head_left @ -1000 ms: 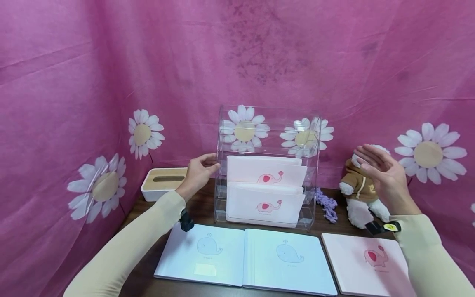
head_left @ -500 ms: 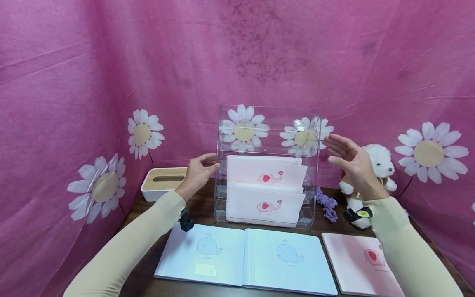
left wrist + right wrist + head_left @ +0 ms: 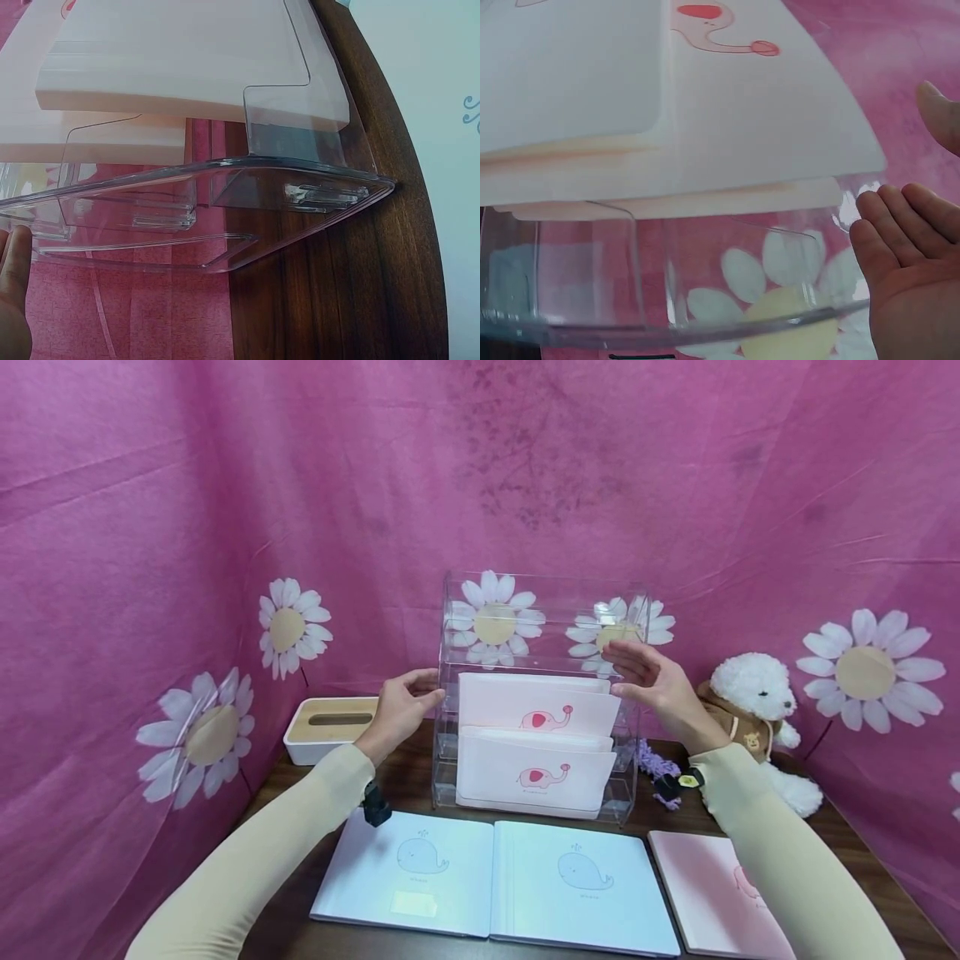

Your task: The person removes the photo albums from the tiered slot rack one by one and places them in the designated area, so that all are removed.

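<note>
A clear tiered rack stands on the table. Notebooks with a pink elephant lean in its two lower tiers: the front-tier notebook and, behind it, the upper notebook. My left hand rests against the rack's left side, thumb and fingers at its edge. The left wrist view shows only part of this hand, by the clear side panel. My right hand is at the rack's right side, beside the upper notebook. The right wrist view shows its fingers extended, with nothing in them.
Two whale notebooks, the left one and the middle one, lie before the rack. A pink elephant notebook lies right, partly under the right sleeve. A tissue box, purple yarn-like item and plush toy stand nearby.
My right hand has moved left from in front of the plush toy to the rack's right side, uncovering the toy. My left hand, the rack and the notebooks have stayed put.
</note>
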